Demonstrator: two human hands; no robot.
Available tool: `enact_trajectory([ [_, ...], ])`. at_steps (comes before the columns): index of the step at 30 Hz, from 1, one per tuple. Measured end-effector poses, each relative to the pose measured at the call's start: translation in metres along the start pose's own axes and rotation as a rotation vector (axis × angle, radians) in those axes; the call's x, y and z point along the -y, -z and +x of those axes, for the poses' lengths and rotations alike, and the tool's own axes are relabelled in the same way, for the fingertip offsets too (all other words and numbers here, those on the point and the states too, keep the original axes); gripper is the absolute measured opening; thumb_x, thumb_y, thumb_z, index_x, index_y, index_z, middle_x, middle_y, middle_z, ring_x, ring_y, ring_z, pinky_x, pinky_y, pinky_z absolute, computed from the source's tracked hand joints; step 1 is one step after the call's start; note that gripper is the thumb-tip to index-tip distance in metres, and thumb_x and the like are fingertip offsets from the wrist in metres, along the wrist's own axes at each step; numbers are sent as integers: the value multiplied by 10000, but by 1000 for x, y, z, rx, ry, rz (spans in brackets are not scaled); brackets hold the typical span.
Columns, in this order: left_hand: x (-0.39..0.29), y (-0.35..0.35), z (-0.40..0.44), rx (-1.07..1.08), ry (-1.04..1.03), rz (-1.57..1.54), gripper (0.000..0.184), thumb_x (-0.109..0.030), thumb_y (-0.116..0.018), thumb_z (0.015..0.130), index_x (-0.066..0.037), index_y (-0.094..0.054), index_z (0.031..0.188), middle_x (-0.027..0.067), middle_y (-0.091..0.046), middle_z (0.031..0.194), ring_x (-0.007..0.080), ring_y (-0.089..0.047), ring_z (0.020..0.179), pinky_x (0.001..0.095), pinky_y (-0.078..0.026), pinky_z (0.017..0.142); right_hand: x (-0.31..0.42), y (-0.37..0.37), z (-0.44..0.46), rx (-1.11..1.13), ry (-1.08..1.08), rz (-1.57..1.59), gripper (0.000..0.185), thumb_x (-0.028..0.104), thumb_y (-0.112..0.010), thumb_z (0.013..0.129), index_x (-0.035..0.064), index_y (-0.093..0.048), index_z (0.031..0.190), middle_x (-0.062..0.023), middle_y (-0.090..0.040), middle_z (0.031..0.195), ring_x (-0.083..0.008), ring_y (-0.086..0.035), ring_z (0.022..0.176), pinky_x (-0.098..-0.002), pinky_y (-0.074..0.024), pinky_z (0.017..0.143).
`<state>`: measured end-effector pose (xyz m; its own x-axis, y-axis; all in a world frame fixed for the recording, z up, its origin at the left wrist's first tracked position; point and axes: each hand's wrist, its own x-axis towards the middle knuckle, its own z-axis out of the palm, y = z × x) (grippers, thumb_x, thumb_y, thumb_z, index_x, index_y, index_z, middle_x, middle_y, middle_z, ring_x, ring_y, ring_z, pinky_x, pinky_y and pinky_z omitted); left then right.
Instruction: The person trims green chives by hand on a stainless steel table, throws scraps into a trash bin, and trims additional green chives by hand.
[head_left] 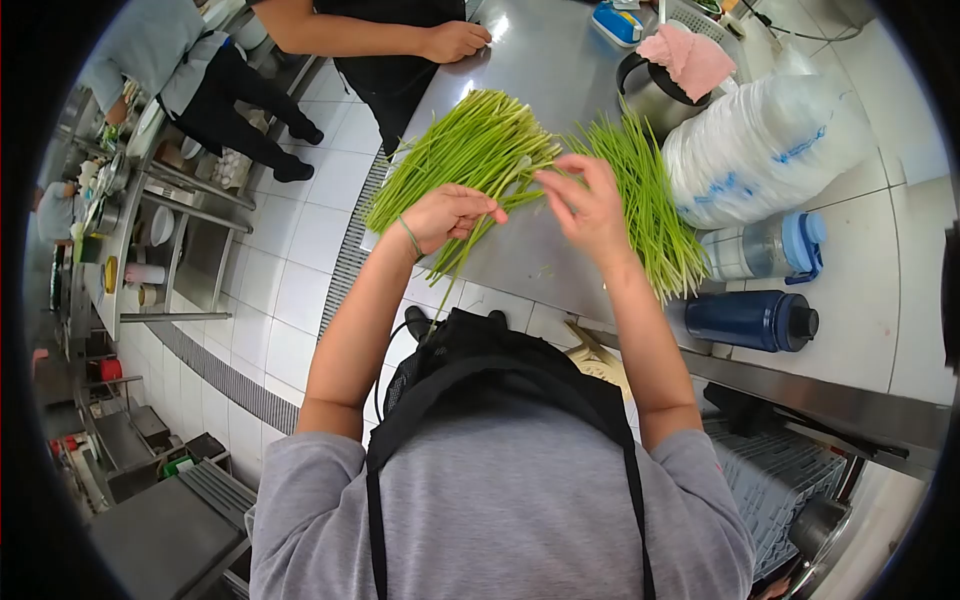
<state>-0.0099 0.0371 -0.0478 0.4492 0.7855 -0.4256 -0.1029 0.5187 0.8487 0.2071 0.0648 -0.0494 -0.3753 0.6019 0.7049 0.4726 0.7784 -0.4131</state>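
A thick pile of long, thin green stalks [450,160] with pale ends lies on the steel table in front of me. My left hand [452,217] is closed at the pile's near edge around a few stalks, whose lower ends hang past the table edge. To its right, my right hand [590,210] is raised over the table with fingers curved and apart, its fingertips close to the pale stalk ends. Beyond that hand lies a second bunch of green stalks [655,205], spread along the table's right side.
The steel table [540,50] carries a metal jug [655,105] under a pink cloth [688,58], plastic-wrapped white containers [750,150], a clear bottle [750,247] and a blue bottle [735,318]. Across the table rests a co-worker's hand [457,41]. Another person [190,80] stands by shelves at left.
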Motion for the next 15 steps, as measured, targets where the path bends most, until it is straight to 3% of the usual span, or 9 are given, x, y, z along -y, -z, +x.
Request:
enact_trajectory([
  [3, -2, -6, -1, 61, 24, 94, 223, -183, -530, 826, 21, -621, 822, -74, -305, 502, 38, -246, 447, 196, -202, 416, 16, 1, 12, 114, 171, -150, 160, 95, -638, 664, 134, -633, 819, -34, -533, 902, -206, -498, 879, -340, -381, 778],
  [7, -5, -11, 0, 52, 1, 230, 223, -190, -538, 825, 13, -629, 802, -66, -349, 487, 36, -274, 443, 199, -216, 420, 5, -2, -2, 213, 139, -93, 141, 124, -632, 672, 130, -619, 812, -23, -533, 912, -201, -486, 901, -341, -355, 794],
  [13, 5, -5, -5, 72, 46, 170, 231, -205, -542, 820, 6, -625, 775, -49, -372, 487, 44, -295, 447, 197, -237, 435, -7, 6, -19, 187, -97, -114, 131, 114, -610, 700, 110, -616, 831, -16, -527, 885, -212, -487, 878, -342, -359, 769],
  [15, 8, -2, -13, 18, -20, 144, 236, -212, -518, 827, -7, -599, 741, -41, -382, 514, 51, -307, 463, 200, -244, 444, -5, 7, -22, 88, -172, -110, 145, 110, -599, 713, 108, -623, 856, -23, -526, 880, -221, -488, 877, -351, -365, 769],
])
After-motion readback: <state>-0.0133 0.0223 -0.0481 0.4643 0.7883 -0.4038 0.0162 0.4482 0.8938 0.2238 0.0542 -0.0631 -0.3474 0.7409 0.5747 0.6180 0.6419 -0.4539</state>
